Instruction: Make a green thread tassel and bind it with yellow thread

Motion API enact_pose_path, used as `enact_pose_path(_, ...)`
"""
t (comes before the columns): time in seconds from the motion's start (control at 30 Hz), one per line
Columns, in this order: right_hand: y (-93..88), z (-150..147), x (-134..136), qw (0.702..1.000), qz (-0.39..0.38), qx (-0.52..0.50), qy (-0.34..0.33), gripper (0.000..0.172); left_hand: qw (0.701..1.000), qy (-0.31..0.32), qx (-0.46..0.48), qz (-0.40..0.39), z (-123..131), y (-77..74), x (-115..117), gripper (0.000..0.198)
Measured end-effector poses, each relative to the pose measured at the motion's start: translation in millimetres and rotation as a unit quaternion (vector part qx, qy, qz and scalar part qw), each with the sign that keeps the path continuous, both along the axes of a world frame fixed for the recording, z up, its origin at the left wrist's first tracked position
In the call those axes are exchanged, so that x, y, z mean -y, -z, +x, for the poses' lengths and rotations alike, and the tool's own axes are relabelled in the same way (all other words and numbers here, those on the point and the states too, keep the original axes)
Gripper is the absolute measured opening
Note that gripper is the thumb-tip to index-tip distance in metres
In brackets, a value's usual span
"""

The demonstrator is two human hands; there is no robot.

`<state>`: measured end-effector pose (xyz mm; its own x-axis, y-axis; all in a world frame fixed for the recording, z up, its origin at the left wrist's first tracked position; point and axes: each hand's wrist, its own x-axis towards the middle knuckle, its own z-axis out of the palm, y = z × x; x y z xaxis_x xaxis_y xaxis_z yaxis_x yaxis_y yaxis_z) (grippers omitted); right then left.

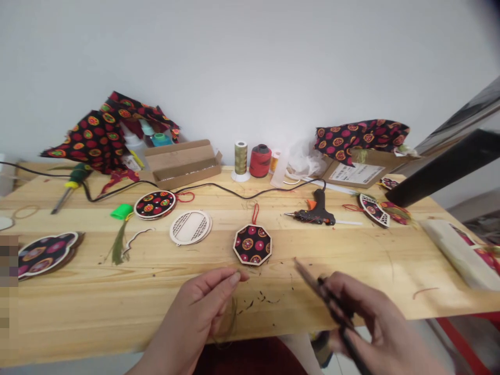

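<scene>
My left hand [203, 302] is closed in a pinch near the table's front edge. Thin olive-green thread [233, 315] hangs beneath its fingers. In my right hand [371, 312] is a pair of dark scissors [314, 284], slightly blurred, with the blades pointing up and left over the table. Just beyond my left fingertips lies an octagonal pendant [252, 244], its black patterned fabric framed in pale wood and a red loop [255, 214] at its top. Dark scraps [261, 298] are scattered between my hands.
A glue gun [314, 211] lies right of centre, its cord trailing left. Thread spools [241, 158] and an open cardboard box [183, 169] line the wall. Left are a round pendant [155, 204], a pale wooden disc [190, 227] and a green tassel [119, 242]. A black post [449, 166] slants in at right.
</scene>
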<state>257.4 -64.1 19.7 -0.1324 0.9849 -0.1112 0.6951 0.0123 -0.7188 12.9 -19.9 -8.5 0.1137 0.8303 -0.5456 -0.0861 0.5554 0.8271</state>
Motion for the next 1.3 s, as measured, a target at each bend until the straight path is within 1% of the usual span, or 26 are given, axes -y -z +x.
enact_pose_path(0.1,-6.6,-22,0,0.997,-0.05,-0.034,-0.046,0.025,1.0,-0.01,-0.001,0.001,1,-2.3,0,0.023)
enact_pose_path(0.2,-6.9,-30,-6,0.987,-0.126,-0.028,-0.095,0.022,1.0,-0.014,-0.004,0.005,1,-4.6,0,0.022)
enact_pose_path(0.27,-6.4,-32,-11,0.98,-0.174,-0.018,-0.1,0.016,1.0,-0.011,-0.011,0.01,1,-5.6,0,0.025)
enact_pose_path(0.33,-6.2,-34,-14,0.978,-0.192,-0.01,-0.082,0.009,1.0,-0.003,-0.02,0.013,1,-6.1,-1,0.028)
enact_pose_path(0.37,-6.2,-35,-15,0.978,-0.196,-0.007,-0.074,0.01,1.0,0.003,-0.025,0.015,1,-6.4,-1,0.029)
enact_pose_path(0.5,-4.0,-40,-16,0.98,-0.189,-0.014,-0.055,0.024,0.998,0.031,-0.039,0.03,3,-8.0,-2,0.03)
enact_pose_path(0.6,0.1,-44,-17,0.983,-0.174,-0.028,-0.055,0.024,0.997,0.064,-0.029,0.031,4,-10.2,-2,0.03)
enact_pose_path(0.7,3.4,-47,-19,0.987,-0.152,-0.015,-0.058,0.024,0.996,0.091,-0.005,0.021,3,-12.4,-2,0.029)
enact_pose_path(0.83,4.9,-51,-22,0.99,-0.126,-0.007,-0.065,0.028,0.995,0.093,0.003,0.022,2,-13.1,-3,0.028)
enact_pose_path(1.0,6.3,-52,-23,0.988,-0.142,-0.01,-0.053,0.03,0.994,0.102,0.004,0.026,1,-12.9,-4,0.027)
enact_pose_path(1.07,5.9,-52,-23,0.988,-0.143,-0.029,-0.055,0.028,0.994,0.106,-0.001,0.029,1,-12.6,-5,0.028)
enact_pose_path(1.2,5.3,-51,-23,0.985,-0.141,-0.069,-0.07,0.016,0.993,0.11,-0.012,0.03,0,-10.4,-5,0.029)
enact_pose_path(1.3,7.1,-51,-23,0.985,-0.139,-0.075,-0.074,0.015,0.993,0.111,-0.009,0.027,0,-9.4,-4,0.03)
